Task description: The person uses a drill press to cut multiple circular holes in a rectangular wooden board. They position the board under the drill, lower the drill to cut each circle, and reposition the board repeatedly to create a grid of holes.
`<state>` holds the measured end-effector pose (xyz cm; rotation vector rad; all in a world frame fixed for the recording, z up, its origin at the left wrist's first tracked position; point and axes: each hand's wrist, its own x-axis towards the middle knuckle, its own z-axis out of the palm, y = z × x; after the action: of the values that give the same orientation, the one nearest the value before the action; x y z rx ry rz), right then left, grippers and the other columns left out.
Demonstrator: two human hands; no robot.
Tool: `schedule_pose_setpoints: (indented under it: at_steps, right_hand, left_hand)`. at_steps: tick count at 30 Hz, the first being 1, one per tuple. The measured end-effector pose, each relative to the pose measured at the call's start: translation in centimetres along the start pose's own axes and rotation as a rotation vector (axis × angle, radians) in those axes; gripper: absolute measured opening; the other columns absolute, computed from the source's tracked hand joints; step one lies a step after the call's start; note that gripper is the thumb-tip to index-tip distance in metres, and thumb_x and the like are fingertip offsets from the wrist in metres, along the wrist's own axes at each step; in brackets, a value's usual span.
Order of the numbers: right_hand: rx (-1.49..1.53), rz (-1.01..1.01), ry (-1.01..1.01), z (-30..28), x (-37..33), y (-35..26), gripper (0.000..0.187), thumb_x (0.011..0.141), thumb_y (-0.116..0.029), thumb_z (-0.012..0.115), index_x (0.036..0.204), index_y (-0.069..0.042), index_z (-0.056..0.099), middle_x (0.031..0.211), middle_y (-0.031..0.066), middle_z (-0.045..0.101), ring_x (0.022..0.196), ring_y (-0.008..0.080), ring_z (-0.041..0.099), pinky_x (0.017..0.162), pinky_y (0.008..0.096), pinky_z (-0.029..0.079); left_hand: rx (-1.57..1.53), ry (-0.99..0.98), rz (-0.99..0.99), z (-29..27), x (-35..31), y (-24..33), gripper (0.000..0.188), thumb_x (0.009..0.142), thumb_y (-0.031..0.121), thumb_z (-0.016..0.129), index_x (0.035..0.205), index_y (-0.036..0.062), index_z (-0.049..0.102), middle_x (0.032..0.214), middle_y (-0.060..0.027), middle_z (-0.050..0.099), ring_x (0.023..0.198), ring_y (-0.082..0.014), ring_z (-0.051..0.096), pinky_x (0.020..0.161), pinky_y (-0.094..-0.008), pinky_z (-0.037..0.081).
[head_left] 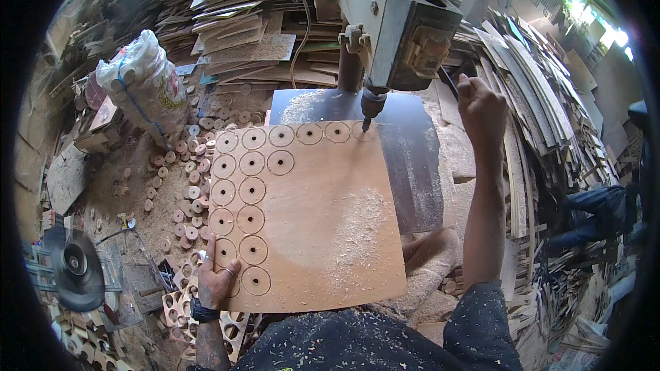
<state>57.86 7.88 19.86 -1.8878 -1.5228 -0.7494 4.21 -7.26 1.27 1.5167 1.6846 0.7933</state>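
Observation:
A pale wooden board point(302, 213) lies under the drill press point(405, 34), with ring-shaped cuts, each with a dark centre hole, along its far and left sides. My left hand point(218, 279) grips the board's near left edge, thumb on top; some fingers are hidden. Up at the right, my right hand point(482, 106) is closed around the black feed lever point(449, 82). The drill chuck point(372, 104) holds a dark bit whose tip meets the board at the far right corner, where a faint ring shows. Wood shavings point(361, 233) cover the board's right part.
A dark metal table point(416, 165) extends beneath the board. Cut wooden discs point(194, 192) lie heaped at the left, near a tied plastic sack point(144, 82). A fan point(72, 261) stands at far left. Stacked thin sheets point(240, 27) and long strips point(529, 89) surround the machine.

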Motion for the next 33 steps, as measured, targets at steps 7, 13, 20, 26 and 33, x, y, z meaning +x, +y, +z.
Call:
schedule_pose_setpoints:
  at_steps: [7, 13, 20, 26, 33]
  right_hand:
    - [0.128, 0.132, 0.036, 5.7, -2.7, 0.9, 0.039, 0.109, -0.040, 0.046, 0.107, -0.009, 0.068, 0.075, 0.0222, 0.071, 0.075, 0.0440, 0.072, 0.064, 0.0544, 0.056]
    - [0.231, 0.171, 0.182, 9.2, -4.1, 1.6, 0.038, 0.110, -0.033, 0.044, 0.103, -0.007, 0.070, 0.083, 0.0195, 0.072, 0.076, 0.0413, 0.071, 0.065, 0.0493, 0.055]
    - [0.276, 0.089, 0.322, 12.9, -4.7, 2.2, 0.042, 0.112, -0.034, 0.040, 0.105, -0.003, 0.068, 0.100, 0.0183, 0.071, 0.094, 0.0390, 0.067, 0.083, 0.0466, 0.052]
    - [0.236, 0.069, 0.341, 16.4, -4.9, 3.0, 0.040, 0.111, -0.033, 0.040, 0.112, -0.003, 0.066, 0.104, 0.0174, 0.069, 0.096, 0.0381, 0.062, 0.091, 0.0464, 0.047]
    - [0.247, 0.057, 0.384, 20.1, -4.3, 3.9, 0.055, 0.111, -0.048, 0.032, 0.118, -0.003, 0.064, 0.110, 0.0172, 0.065, 0.104, 0.0352, 0.058, 0.096, 0.0469, 0.042]
  left_hand:
    - [-0.010, 0.022, 0.042, 0.3, 0.1, 0.1, 0.090, 0.085, 0.023, 0.081, 0.159, 0.0036, 0.035, 0.138, -0.0258, 0.062, 0.119, -0.0276, 0.066, 0.102, -0.0375, 0.053]
    - [-0.043, -0.001, 0.006, 0.2, 0.1, -0.2, 0.090, 0.085, 0.022, 0.082, 0.159, 0.0033, 0.034, 0.139, -0.0258, 0.061, 0.120, -0.0279, 0.065, 0.103, -0.0376, 0.052]
    - [-0.096, -0.013, -0.051, 0.2, 0.0, 0.4, 0.092, 0.085, 0.023, 0.082, 0.160, 0.0043, 0.033, 0.134, -0.0240, 0.065, 0.115, -0.0263, 0.067, 0.100, -0.0361, 0.054]
    - [-0.024, -0.022, -0.047, 0.0, -0.1, 1.0, 0.092, 0.085, 0.021, 0.081, 0.160, 0.0044, 0.032, 0.133, -0.0231, 0.066, 0.114, -0.0242, 0.068, 0.100, -0.0354, 0.054]
    - [-0.018, -0.016, -0.050, 0.0, -0.2, 1.0, 0.091, 0.085, 0.020, 0.081, 0.160, 0.0041, 0.032, 0.135, -0.0229, 0.065, 0.117, -0.0243, 0.067, 0.101, -0.0349, 0.053]
